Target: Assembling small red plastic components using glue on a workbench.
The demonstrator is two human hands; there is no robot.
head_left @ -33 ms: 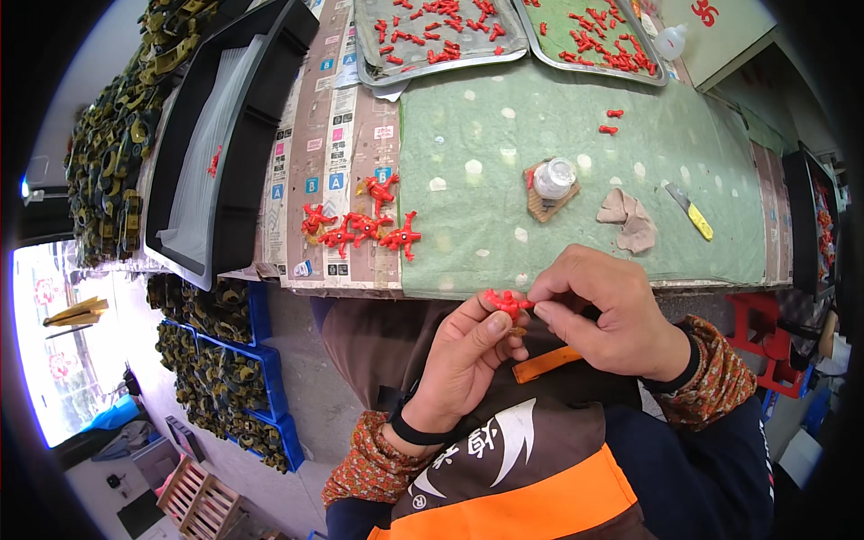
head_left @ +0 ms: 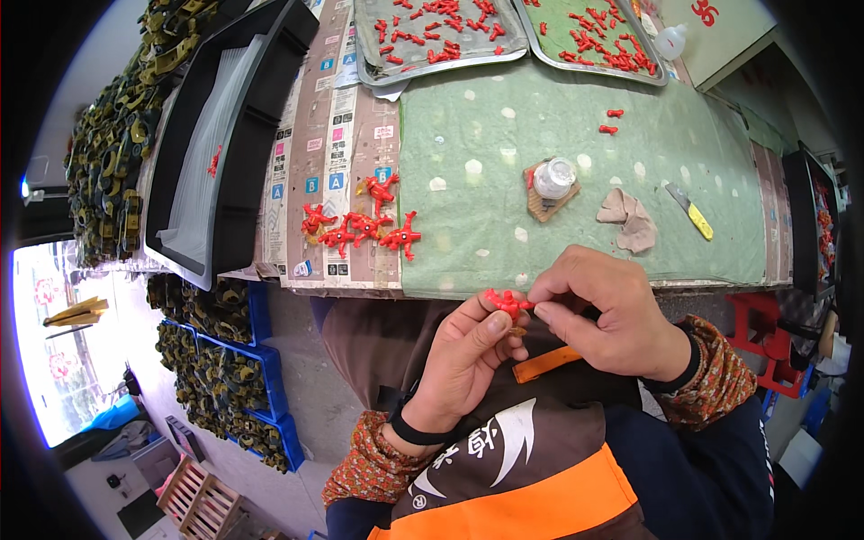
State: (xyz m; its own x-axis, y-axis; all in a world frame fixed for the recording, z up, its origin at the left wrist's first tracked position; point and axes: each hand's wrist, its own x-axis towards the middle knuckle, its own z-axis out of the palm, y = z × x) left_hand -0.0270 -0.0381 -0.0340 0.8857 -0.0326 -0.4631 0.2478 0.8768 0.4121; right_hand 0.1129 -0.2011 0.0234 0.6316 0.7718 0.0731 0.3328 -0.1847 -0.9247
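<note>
Just off the table's front edge, my left hand [head_left: 470, 346] pinches a small red toy figure [head_left: 507, 304] between thumb and fingers. A brownish part shows at its lower side. My right hand [head_left: 610, 315] is closed at the figure's right end, its thumb and forefinger pinching a small red arm-like piece there. Whether that piece is joined to the body is hidden by the fingertips. Several similar red figures [head_left: 364, 228] lie on the table to the left. Two loose red pieces [head_left: 610, 130] rest farther back on the green cloth [head_left: 486, 180].
Two metal trays [head_left: 441, 65] of red pieces stand at the back. A clear jar [head_left: 554, 178] sits on a cardboard piece, with a crumpled rag [head_left: 627, 220] and a yellow-handled knife [head_left: 690, 212] to its right. A black bin [head_left: 243, 144] stands left; blue crates [head_left: 261, 360] are below.
</note>
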